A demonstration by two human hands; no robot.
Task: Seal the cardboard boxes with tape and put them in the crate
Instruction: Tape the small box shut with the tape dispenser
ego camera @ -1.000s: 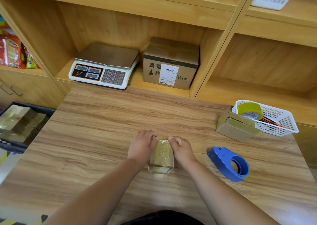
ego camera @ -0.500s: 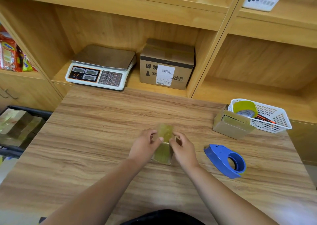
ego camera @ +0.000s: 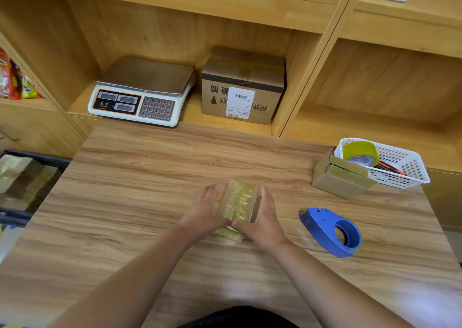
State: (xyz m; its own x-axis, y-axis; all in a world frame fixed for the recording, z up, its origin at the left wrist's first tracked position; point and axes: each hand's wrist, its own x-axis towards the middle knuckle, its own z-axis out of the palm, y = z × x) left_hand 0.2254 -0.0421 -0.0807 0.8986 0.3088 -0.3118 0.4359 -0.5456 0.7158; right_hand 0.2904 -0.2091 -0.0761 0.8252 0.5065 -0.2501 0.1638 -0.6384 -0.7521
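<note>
While the left hand (ego camera: 205,212) and right hand (ego camera: 265,219) grip the taped box (ego camera: 241,201) by its sides, mid-frame on the table (ego camera: 150,190), that wrinkly tape (ego camera: 235,212) could peel loose if nobody smooths it down.

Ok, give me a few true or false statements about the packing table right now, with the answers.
1. The left hand and the right hand both hold the small box. True.
2. The blue tape dispenser is in the right hand. False: it lies on the table, to the right of both hands.
3. A tape roll sits in the white basket. True.
4. The scale stands on the table. False: it stands on the shelf, beside the labelled carton.
</note>
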